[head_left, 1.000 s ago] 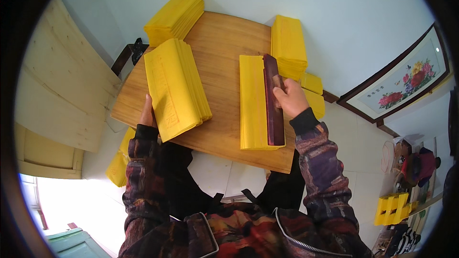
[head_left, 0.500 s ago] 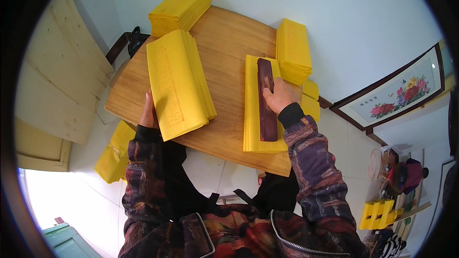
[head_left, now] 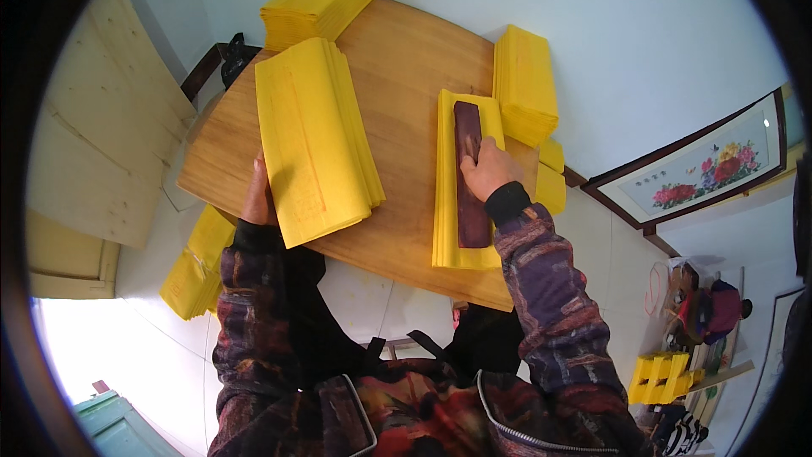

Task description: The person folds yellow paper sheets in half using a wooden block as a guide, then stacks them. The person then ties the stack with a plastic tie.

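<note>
My right hand point(head_left: 486, 171) presses its fingers flat on the dark wood block point(head_left: 470, 173). It lies long, pointing away from me, on yellow paper point(head_left: 446, 195) on the worktop point(head_left: 406, 76). My left hand point(head_left: 256, 196) fingers hide under the big stack point(head_left: 313, 140), so I cannot tell.

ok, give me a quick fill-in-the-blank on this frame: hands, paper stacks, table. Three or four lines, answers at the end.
1. The right hand presses a dark wooden ____ onto the narrow paper stack.
2. All the paper stacks on the table are ____ in colour.
3. The left hand rests at the near edge of the ____ of the two stacks in front of the person, the fanned stack.
4. The tabletop is made of ____.

Missing words: block; yellow; wider; wood
</note>
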